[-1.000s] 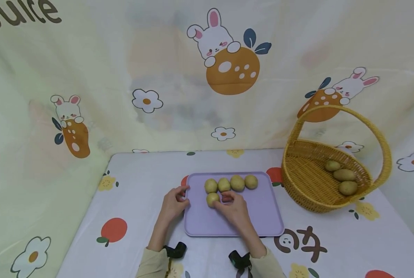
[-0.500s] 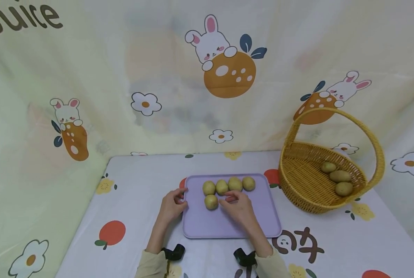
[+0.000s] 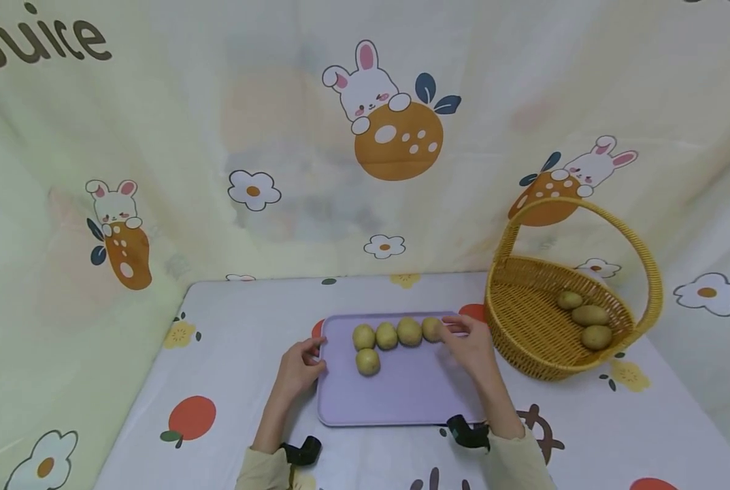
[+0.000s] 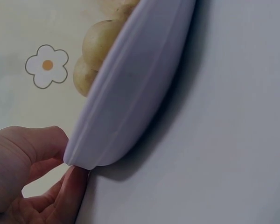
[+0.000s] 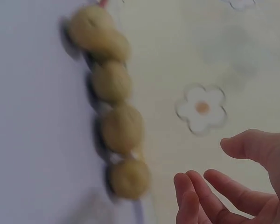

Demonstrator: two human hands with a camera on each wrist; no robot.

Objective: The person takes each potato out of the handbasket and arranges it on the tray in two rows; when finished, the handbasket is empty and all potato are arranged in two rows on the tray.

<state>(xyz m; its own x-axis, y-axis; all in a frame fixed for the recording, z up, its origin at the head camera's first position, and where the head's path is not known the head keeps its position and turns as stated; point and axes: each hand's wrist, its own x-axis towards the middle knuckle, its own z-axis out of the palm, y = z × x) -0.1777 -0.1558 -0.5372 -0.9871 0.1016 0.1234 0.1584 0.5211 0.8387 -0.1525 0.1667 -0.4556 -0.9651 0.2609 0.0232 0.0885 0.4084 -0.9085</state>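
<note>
A lilac tray [image 3: 395,401] lies on the table with several small potatoes on it. They form a row along its far side, and one more potato [image 3: 367,362] sits in front of the leftmost. My left hand [image 3: 299,367] grips the tray's left rim; in the left wrist view, thumb and finger meet the rim at its corner. My right hand [image 3: 471,344] hovers over the tray's right side, its fingers bent and apart around nothing. In the head view, its fingertips overlap the rightmost potato [image 3: 432,329]; in the right wrist view they are apart from the potatoes.
A yellow wicker basket [image 3: 526,364] with a tall arched handle stands right of the tray, with 3 potatoes [image 3: 590,315] inside. A printed white cloth [image 3: 248,306] covers the table, and a patterned curtain [image 3: 303,88] hangs behind it.
My right hand has left the potato in the front row and moved right, to the end of the far row. My left hand stays at the tray's left rim. The head view has shifted slightly.
</note>
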